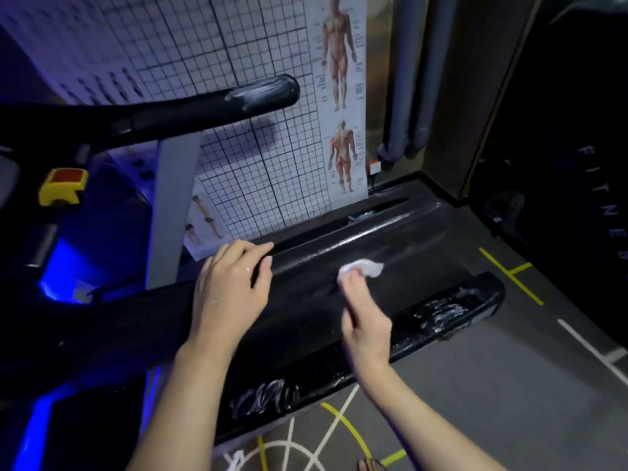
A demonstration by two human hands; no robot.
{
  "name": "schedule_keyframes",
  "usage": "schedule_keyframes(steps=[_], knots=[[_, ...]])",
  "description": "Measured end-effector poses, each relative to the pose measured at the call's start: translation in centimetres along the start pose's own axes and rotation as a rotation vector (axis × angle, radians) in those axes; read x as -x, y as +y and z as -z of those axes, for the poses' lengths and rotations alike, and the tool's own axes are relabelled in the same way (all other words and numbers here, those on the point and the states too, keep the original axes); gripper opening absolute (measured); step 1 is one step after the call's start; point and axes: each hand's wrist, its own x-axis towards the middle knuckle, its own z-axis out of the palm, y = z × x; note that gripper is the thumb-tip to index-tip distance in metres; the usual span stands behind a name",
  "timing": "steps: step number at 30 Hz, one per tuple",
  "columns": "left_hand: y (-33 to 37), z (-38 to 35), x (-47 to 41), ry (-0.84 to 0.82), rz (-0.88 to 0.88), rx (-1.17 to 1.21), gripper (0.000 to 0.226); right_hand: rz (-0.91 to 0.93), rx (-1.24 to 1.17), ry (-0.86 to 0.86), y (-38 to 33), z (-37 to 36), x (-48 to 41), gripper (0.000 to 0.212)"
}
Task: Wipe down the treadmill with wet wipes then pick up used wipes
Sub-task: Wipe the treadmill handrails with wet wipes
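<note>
One head-worn wide-angle view, looking forward and down. Close above the treadmill deck [390, 253], which crosses mid-frame. Gridded wall chart [238, 45] fills upper left.

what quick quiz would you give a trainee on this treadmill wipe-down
1. Which hand grips the wipe?
2. True or false: the wipe lies on the floor.
3. Wet streaks show on: A) the near side rail, B) the wall poster, C) the yellow clip.
Key: 1. the right hand; 2. false, it is held at the treadmill belt; 3. A.
</note>
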Motion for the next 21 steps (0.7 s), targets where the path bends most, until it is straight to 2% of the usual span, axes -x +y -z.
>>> schedule_keyframes(steps=[2, 3, 4, 6, 8, 9, 11, 13, 15, 16, 17, 18, 21], knots=[[-1.1, 0.9, 0.8, 0.008, -0.009, -0.025, 0.026, 0.189, -0.056, -0.254, -2.1, -0.2, 3.1, 0.048], [-1.7, 1.5, 1.3, 0.014, -0.017, -0.038, 0.026, 0.245, -0.077, -0.303, -3.0, 0.0, 3.7, 0.046], [-2.3, 2.2, 1.8, 0.016, -0.022, -0.05, 0.026, 0.216, -0.116, -0.254, -3.5, 0.1, 3.6, 0.042], [-3.5, 3.7, 3.0, 0.016, -0.011, -0.071, 0.027, -0.056, -0.17, 0.049, -4.4, 0.6, 1.4, 0.037], [-5.0, 5.0, 4.3, 0.022, 0.022, -0.091, 0.029, -0.309, 0.002, 0.353, -4.3, 1.5, -1.2, 0.037], [-5.6, 5.4, 4.9, 0.03, 0.043, -0.1, 0.029, -0.365, 0.051, 0.39, -4.0, 1.4, -1.6, 0.039], [-6.9, 6.0, 6.0, 0.049, 0.08, -0.096, 0.03, -0.338, 0.078, 0.28, -4.5, -0.5, -0.5, 0.037], [-7.7, 6.3, 7.1, 0.053, 0.081, -0.052, 0.031, -0.235, 0.072, 0.017, -5.2, -3.1, 3.3, 0.042], [-8.3, 6.6, 8.3, 0.05, 0.042, -0.018, 0.033, -0.082, -0.02, -0.316, -6.4, -4.9, 7.3, 0.042], [-8.6, 6.8, 8.9, 0.051, 0.018, -0.015, 0.033, 0.009, -0.031, -0.425, -7.3, -5.2, 8.7, 0.039], [-9.0, 7.1, 9.5, 0.054, 0.001, -0.02, 0.033, 0.06, -0.045, -0.438, -7.9, -5.3, 9.4, 0.036], [-9.5, 7.6, 10.0, 0.061, -0.006, -0.032, 0.033, 0.021, -0.082, -0.359, -8.7, -5.2, 9.2, 0.034], [-10.9, 9.7, 11.3, 0.123, 0.031, -0.077, 0.029, -0.234, -0.125, 0.147, -10.6, -4.5, 5.3, 0.041]])
